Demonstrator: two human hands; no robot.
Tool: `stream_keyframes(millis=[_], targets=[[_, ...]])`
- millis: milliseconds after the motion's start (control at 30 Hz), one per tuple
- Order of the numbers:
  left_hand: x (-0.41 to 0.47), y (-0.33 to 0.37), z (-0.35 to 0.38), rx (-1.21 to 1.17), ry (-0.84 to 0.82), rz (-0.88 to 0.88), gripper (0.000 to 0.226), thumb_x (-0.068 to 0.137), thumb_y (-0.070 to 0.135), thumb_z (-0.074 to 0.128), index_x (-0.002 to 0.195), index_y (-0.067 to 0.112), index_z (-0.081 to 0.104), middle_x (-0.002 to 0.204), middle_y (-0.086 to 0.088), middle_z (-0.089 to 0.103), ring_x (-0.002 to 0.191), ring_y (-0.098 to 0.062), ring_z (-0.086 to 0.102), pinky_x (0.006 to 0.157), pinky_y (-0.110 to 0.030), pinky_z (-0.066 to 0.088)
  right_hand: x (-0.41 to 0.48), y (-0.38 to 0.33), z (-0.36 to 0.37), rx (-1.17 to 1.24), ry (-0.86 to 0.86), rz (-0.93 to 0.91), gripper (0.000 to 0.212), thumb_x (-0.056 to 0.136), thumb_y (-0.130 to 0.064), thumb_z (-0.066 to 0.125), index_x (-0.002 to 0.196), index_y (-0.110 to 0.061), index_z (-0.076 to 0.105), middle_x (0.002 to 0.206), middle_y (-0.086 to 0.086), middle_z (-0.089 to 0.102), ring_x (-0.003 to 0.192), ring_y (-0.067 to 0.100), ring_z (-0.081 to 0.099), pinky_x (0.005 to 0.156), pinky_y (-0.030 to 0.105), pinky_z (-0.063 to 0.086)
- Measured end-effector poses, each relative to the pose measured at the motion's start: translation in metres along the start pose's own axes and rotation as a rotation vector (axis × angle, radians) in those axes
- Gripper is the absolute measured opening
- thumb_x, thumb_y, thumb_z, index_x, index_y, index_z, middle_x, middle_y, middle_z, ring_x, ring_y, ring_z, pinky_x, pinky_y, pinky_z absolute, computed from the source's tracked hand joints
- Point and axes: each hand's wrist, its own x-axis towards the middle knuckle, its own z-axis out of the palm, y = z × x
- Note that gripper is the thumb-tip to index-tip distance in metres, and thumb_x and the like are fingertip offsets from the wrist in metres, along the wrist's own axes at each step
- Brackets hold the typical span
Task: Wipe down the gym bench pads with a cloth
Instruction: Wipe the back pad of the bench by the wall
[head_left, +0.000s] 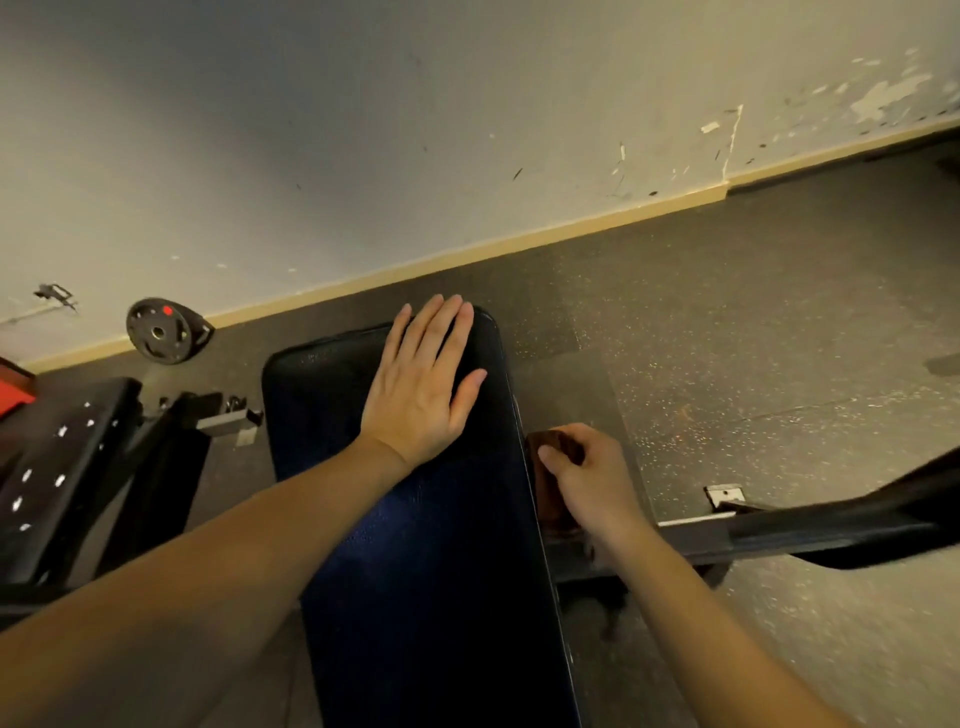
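Bench pad: black grained vinyl, long and narrow with rounded far corners, its long axis running from me toward the wall. My left hand lies flat on its far end, fingers straight. My right hand is curled around a brown cloth held against the pad's right edge. The top surface lies to the cloth's left. I judge the coming stroke follows that edge.

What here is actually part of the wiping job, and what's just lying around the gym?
Part of the job: bench pad, under the flat left hand; brown cloth, gripped by the right hand at the pad's right edge.
Lying about: weight plate leaning on the wall; second bench at left; black frame bar at right.
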Motion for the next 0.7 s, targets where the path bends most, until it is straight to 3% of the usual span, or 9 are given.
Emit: stream_keyframes(millis=[100,200,300,433,600,700], targets=[[0.000,-0.003,0.003,-0.015,0.024,0.024,0.065,0.107,0.041,0.037,0.160,0.005,0.028,0.165,-0.014,0.031,0.156,-0.027,0.023,0.127,-0.053,0.018,0.045,-0.037,0.010,0.049,0.093,-0.116,0.016,0.097,-0.013,0.065,0.090,-0.027,0.069,0.088,-0.001,0.073,0.086,0.016,0.071,0.085,0.044,0.060],[0.000,-0.006,0.006,-0.039,0.060,0.039,0.064,0.105,0.037,0.041,0.159,0.004,0.030,0.164,-0.014,0.032,0.155,-0.027,0.024,0.127,-0.052,0.017,0.074,-0.072,0.013,0.091,0.098,-0.198,0.017,0.097,-0.017,0.067,0.088,-0.032,0.065,0.090,-0.003,0.072,0.087,0.013,0.070,0.083,0.036,0.060],[0.001,-0.008,0.006,-0.055,0.064,0.043,0.064,0.105,0.035,0.042,0.159,0.003,0.031,0.163,-0.015,0.034,0.154,-0.029,0.027,0.127,-0.052,0.017,0.045,-0.043,0.009,0.106,0.055,-0.200,0.014,0.097,-0.017,0.067,0.091,-0.029,0.067,0.084,-0.005,0.071,0.079,0.005,0.069,0.071,0.020,0.056],[0.003,-0.007,0.007,-0.053,0.064,0.037,0.064,0.104,0.036,0.042,0.158,0.002,0.032,0.162,-0.016,0.035,0.153,-0.030,0.028,0.127,-0.052,0.017,-0.009,0.021,-0.006,0.005,-0.111,-0.031,0.014,0.097,-0.014,0.066,0.095,-0.027,0.070,0.082,-0.007,0.072,0.079,0.006,0.070,0.071,0.025,0.053],[0.004,-0.006,0.005,-0.041,0.054,0.041,0.066,0.103,0.037,0.041,0.158,0.001,0.032,0.161,-0.018,0.036,0.152,-0.032,0.029,0.126,-0.054,0.018,0.058,-0.047,0.008,0.019,0.046,-0.269,0.012,0.094,-0.012,0.068,0.102,-0.020,0.072,0.088,-0.009,0.071,0.084,0.001,0.068,0.079,0.022,0.052],[0.005,-0.007,0.005,-0.040,0.046,0.042,0.067,0.103,0.038,0.042,0.158,0.001,0.032,0.160,-0.018,0.036,0.152,-0.033,0.030,0.127,-0.053,0.018,0.060,-0.061,0.011,0.097,0.049,-0.293,0.013,0.096,-0.012,0.066,0.105,-0.020,0.071,0.090,-0.009,0.072,0.087,0.001,0.069,0.081,0.019,0.056]])
